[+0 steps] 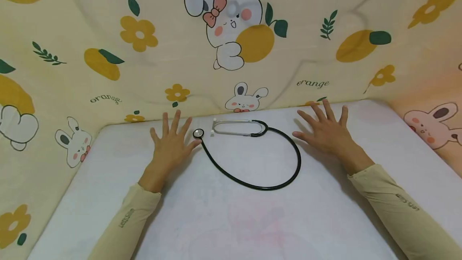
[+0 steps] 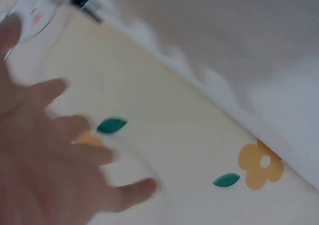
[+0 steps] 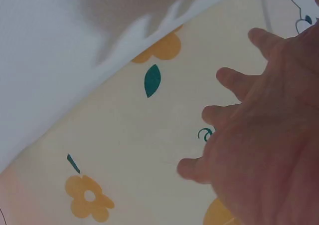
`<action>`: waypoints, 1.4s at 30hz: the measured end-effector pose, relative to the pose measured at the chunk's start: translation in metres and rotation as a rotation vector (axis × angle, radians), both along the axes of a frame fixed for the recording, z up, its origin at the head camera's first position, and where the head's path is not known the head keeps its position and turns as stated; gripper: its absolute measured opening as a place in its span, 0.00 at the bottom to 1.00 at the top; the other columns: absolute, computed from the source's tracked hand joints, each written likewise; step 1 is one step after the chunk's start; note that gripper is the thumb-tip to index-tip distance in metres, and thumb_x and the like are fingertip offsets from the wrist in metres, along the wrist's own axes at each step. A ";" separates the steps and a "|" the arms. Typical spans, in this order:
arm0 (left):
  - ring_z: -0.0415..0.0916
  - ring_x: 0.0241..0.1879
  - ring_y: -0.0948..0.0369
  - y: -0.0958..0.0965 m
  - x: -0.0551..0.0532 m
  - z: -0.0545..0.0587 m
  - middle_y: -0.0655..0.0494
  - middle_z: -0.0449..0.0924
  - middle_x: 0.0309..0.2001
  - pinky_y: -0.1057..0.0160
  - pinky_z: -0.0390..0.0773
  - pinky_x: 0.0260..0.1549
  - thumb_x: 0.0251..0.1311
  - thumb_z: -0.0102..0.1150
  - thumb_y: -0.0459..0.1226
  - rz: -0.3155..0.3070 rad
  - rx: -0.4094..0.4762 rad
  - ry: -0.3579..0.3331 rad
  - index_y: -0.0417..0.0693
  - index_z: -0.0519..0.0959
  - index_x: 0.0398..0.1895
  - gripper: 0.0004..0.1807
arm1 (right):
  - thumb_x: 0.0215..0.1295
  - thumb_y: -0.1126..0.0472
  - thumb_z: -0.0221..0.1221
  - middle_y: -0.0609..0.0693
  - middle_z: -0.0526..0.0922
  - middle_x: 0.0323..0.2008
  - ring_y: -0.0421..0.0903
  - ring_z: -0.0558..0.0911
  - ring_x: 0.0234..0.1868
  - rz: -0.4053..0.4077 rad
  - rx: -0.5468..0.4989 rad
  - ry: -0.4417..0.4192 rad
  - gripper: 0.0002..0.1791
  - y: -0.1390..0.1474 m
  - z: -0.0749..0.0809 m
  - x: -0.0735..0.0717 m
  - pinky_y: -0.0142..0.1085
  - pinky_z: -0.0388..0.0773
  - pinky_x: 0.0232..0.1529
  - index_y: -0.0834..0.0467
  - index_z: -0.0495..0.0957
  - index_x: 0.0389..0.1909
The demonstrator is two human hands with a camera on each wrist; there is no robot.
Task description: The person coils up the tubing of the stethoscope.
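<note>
A stethoscope [image 1: 265, 188] with black tubing lies on the white table, its tube curving toward the person. Its round chest piece [image 1: 198, 133] is on the left and the metal ear tubes [image 1: 234, 121] with white ear tips lie along the back. My left hand [image 1: 171, 149] is spread palm down beside the chest piece, the thumb tip close to it. To the right of the tubing, my right hand [image 1: 330, 133] also has its fingers spread. Both wrist views show the hands, left [image 2: 45, 155] and right [image 3: 269, 130], with nothing between the fingers.
The white table [image 1: 223, 224] ends at the back against a cream cloth wall [image 1: 180, 59] printed with rabbits, flowers and oranges. The same printed cloth rises along the left and right sides. Beige sleeves [image 1: 124, 220] cover both forearms.
</note>
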State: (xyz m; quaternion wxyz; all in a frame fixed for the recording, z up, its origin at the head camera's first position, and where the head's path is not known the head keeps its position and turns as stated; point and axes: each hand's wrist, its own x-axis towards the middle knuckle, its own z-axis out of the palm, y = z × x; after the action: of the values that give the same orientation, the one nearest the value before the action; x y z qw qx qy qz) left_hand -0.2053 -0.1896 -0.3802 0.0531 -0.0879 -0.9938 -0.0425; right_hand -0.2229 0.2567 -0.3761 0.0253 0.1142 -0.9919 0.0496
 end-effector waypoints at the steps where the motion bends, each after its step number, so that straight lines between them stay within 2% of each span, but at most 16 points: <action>1: 0.24 0.80 0.42 0.004 -0.002 0.001 0.51 0.30 0.82 0.22 0.44 0.65 0.70 0.46 0.61 -0.031 -0.021 0.027 0.59 0.47 0.81 0.42 | 0.65 0.23 0.43 0.57 0.43 0.80 0.64 0.30 0.80 0.009 0.011 0.002 0.47 -0.001 0.000 0.000 0.73 0.17 0.65 0.44 0.55 0.78; 3: 0.26 0.81 0.46 0.015 -0.007 0.003 0.52 0.32 0.82 0.25 0.54 0.64 0.72 0.47 0.56 -0.102 -0.047 0.066 0.57 0.48 0.81 0.39 | 0.66 0.23 0.42 0.59 0.44 0.80 0.64 0.31 0.80 0.031 0.046 -0.001 0.45 -0.004 -0.002 0.001 0.73 0.19 0.66 0.44 0.55 0.78; 5: 0.31 0.81 0.49 0.030 -0.014 0.005 0.53 0.38 0.82 0.30 0.62 0.62 0.72 0.50 0.51 -0.181 -0.038 0.069 0.55 0.50 0.80 0.38 | 0.67 0.25 0.43 0.60 0.45 0.80 0.65 0.33 0.80 0.060 0.089 -0.011 0.44 -0.009 -0.002 0.004 0.72 0.21 0.68 0.45 0.56 0.77; 7: 0.35 0.81 0.51 0.045 -0.023 0.004 0.53 0.42 0.82 0.34 0.65 0.62 0.71 0.53 0.48 -0.251 -0.017 0.023 0.55 0.51 0.80 0.38 | 0.69 0.27 0.44 0.61 0.47 0.79 0.65 0.36 0.80 0.098 0.119 -0.023 0.42 -0.017 0.000 0.007 0.71 0.24 0.69 0.45 0.57 0.77; 10: 0.39 0.81 0.52 0.065 -0.036 0.000 0.53 0.46 0.81 0.34 0.62 0.66 0.69 0.57 0.43 -0.329 0.016 -0.107 0.55 0.51 0.80 0.40 | 0.69 0.31 0.49 0.61 0.50 0.79 0.66 0.40 0.79 0.150 0.128 -0.032 0.40 -0.033 0.009 0.010 0.69 0.29 0.71 0.45 0.59 0.76; 14: 0.41 0.81 0.51 0.079 -0.049 -0.003 0.52 0.47 0.81 0.34 0.56 0.70 0.69 0.57 0.37 -0.351 0.028 -0.260 0.54 0.55 0.79 0.37 | 0.69 0.34 0.53 0.60 0.52 0.78 0.66 0.43 0.79 0.201 0.105 -0.052 0.39 -0.054 0.022 0.011 0.68 0.35 0.72 0.45 0.58 0.77; 16: 0.47 0.79 0.51 0.082 -0.053 -0.004 0.53 0.52 0.79 0.38 0.58 0.71 0.70 0.55 0.36 -0.348 0.018 -0.300 0.54 0.58 0.77 0.34 | 0.69 0.36 0.54 0.59 0.52 0.78 0.65 0.44 0.79 0.214 0.095 -0.087 0.39 -0.060 0.025 0.011 0.67 0.36 0.73 0.45 0.57 0.77; 18: 0.55 0.77 0.51 0.083 -0.056 -0.004 0.52 0.59 0.77 0.43 0.60 0.72 0.71 0.54 0.36 -0.355 -0.008 -0.310 0.54 0.61 0.76 0.31 | 0.70 0.38 0.54 0.59 0.53 0.78 0.65 0.45 0.79 0.221 0.098 -0.124 0.39 -0.063 0.026 0.013 0.67 0.38 0.73 0.46 0.56 0.77; 21: 0.67 0.69 0.51 0.084 -0.057 -0.001 0.50 0.72 0.68 0.49 0.67 0.69 0.69 0.57 0.35 -0.396 -0.059 -0.272 0.53 0.67 0.72 0.29 | 0.70 0.39 0.56 0.59 0.54 0.78 0.64 0.47 0.79 0.219 0.119 -0.150 0.40 -0.062 0.026 0.014 0.67 0.41 0.73 0.47 0.56 0.78; 26: 0.74 0.61 0.50 0.089 -0.054 0.008 0.47 0.77 0.59 0.52 0.75 0.61 0.66 0.58 0.30 -0.458 -0.115 -0.188 0.49 0.70 0.70 0.28 | 0.69 0.41 0.57 0.60 0.59 0.76 0.65 0.53 0.78 0.217 0.118 -0.123 0.42 -0.059 0.029 0.013 0.67 0.46 0.73 0.49 0.54 0.78; 29: 0.74 0.60 0.49 0.090 -0.047 0.015 0.46 0.77 0.58 0.51 0.77 0.57 0.65 0.56 0.28 -0.454 -0.133 -0.135 0.48 0.72 0.69 0.27 | 0.69 0.41 0.57 0.60 0.61 0.75 0.64 0.55 0.77 0.224 0.114 -0.110 0.42 -0.057 0.032 0.011 0.67 0.48 0.72 0.50 0.53 0.78; 33: 0.75 0.54 0.50 0.086 -0.032 0.025 0.47 0.77 0.54 0.52 0.81 0.50 0.63 0.59 0.30 -0.423 -0.109 -0.032 0.46 0.76 0.63 0.23 | 0.69 0.43 0.58 0.60 0.62 0.74 0.64 0.56 0.76 0.230 0.102 -0.100 0.41 -0.054 0.038 0.010 0.66 0.49 0.72 0.50 0.54 0.78; 37: 0.79 0.48 0.51 0.080 -0.019 0.032 0.46 0.76 0.52 0.55 0.81 0.48 0.60 0.65 0.30 -0.388 0.006 0.050 0.43 0.78 0.60 0.23 | 0.69 0.44 0.59 0.60 0.65 0.73 0.64 0.59 0.75 0.231 0.073 -0.092 0.41 -0.053 0.042 0.009 0.66 0.52 0.71 0.51 0.55 0.77; 40: 0.81 0.43 0.53 0.076 -0.013 0.041 0.47 0.77 0.50 0.58 0.82 0.46 0.58 0.68 0.30 -0.341 0.148 0.090 0.42 0.78 0.60 0.25 | 0.68 0.43 0.59 0.61 0.68 0.71 0.63 0.62 0.74 0.234 0.042 -0.103 0.42 -0.054 0.043 0.007 0.64 0.52 0.71 0.51 0.54 0.78; 42: 0.81 0.40 0.54 0.074 -0.011 0.047 0.48 0.78 0.49 0.59 0.82 0.42 0.56 0.69 0.29 -0.306 0.264 0.114 0.42 0.79 0.60 0.25 | 0.68 0.44 0.60 0.60 0.72 0.69 0.62 0.69 0.70 0.241 0.016 -0.121 0.42 -0.054 0.042 0.005 0.63 0.53 0.71 0.51 0.54 0.78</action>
State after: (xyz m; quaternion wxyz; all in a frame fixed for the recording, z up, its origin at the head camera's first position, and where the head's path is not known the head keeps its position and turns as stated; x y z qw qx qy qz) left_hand -0.2162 -0.1157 -0.3330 0.1132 -0.2326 -0.9500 -0.1751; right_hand -0.2183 0.2031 -0.3337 -0.0418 0.2296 -0.9710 0.0511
